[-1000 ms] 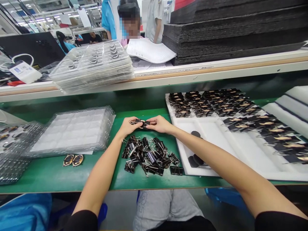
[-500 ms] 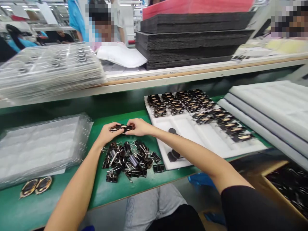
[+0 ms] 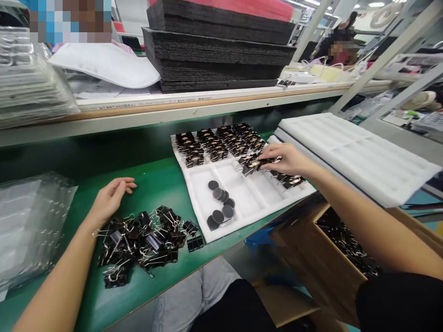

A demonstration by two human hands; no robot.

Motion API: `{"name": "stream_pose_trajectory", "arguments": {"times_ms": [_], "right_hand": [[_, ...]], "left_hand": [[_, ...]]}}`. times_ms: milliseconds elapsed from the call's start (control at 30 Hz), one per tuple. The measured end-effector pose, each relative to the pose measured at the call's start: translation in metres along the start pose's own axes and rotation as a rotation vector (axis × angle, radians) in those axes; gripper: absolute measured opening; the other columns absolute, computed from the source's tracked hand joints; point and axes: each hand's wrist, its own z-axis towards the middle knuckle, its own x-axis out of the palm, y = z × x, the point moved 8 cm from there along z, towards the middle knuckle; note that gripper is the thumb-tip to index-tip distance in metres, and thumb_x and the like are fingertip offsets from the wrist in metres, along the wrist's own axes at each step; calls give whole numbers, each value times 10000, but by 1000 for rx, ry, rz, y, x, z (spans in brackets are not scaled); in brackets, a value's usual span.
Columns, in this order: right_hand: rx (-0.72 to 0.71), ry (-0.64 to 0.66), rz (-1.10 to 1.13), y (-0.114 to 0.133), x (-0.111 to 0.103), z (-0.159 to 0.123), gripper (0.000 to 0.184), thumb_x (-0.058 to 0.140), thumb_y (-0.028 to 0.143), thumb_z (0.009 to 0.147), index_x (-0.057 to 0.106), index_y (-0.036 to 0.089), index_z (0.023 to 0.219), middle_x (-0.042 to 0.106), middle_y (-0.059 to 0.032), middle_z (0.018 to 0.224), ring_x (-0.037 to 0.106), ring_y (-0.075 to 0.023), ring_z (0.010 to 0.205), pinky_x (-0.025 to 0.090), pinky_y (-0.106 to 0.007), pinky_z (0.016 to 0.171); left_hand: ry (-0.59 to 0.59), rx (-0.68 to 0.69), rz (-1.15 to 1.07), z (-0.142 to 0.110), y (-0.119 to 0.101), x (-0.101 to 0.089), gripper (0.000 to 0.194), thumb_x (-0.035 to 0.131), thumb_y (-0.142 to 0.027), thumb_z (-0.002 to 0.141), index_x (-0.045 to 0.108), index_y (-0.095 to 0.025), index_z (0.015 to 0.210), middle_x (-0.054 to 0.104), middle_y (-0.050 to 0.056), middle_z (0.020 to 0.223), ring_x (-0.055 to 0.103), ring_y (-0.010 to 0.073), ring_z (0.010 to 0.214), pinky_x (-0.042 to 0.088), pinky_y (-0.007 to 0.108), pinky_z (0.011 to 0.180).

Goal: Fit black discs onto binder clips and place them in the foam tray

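Note:
My right hand (image 3: 282,159) reaches over the white foam tray (image 3: 199,196) and pinches a small piece clamped with black binder clips (image 3: 266,161). Its fingers partly hide the piece, which sits among the rows of similar clipped pieces (image 3: 221,143) in the tray. Round dark discs (image 3: 218,216) lie in the front left compartment. Over the green tabletop (image 3: 152,180), my left hand (image 3: 112,198) holds nothing, its fingers loosely stretched to the right. Just in front of that hand lies a heap of loose black binder clips (image 3: 148,244).
Clear plastic trays (image 3: 31,221) are stacked at the left. More white foam trays (image 3: 356,152) stand at the right. Below the table edge is a cardboard box (image 3: 311,253) of black clips. Black foam sheets (image 3: 221,60) are piled on the shelf; a person sits behind.
My right hand has moved right from beside my left hand to the foam tray, carrying the clipped piece. My left hand has let go of it. The view has swung right.

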Motion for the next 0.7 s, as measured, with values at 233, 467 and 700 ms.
{"name": "stream_pose_trajectory", "arguments": {"times_ms": [233, 467, 700], "right_hand": [[110, -54, -200, -58, 37, -37, 274, 685, 432, 932, 822, 222, 1042, 766, -118, 1081, 665, -278, 1097, 383, -427, 912], [52, 22, -294, -70, 46, -40, 278, 641, 433, 957, 815, 241, 1057, 752, -113, 1119, 628, -280, 1120, 337, -417, 854], [60, -137, -482, 1, 31, -30, 355, 633, 479, 927, 769, 241, 1153, 661, -155, 1134, 568, -365, 1122, 392, -464, 858]], "left_hand": [[-19, -9, 56, -2, 1, -2, 506, 505, -723, 930, 702, -273, 1053, 747, 30, 1002, 674, 239, 910, 524, 416, 933], [-20, -20, 60, -4, 5, -3, 527, 512, -722, 939, 718, -253, 1065, 746, 37, 971, 671, 245, 943, 523, 428, 971], [-48, 2, -38, -6, 4, -2, 582, 567, -725, 907, 731, -184, 1044, 752, 98, 945, 688, 237, 874, 551, 362, 829]]}}
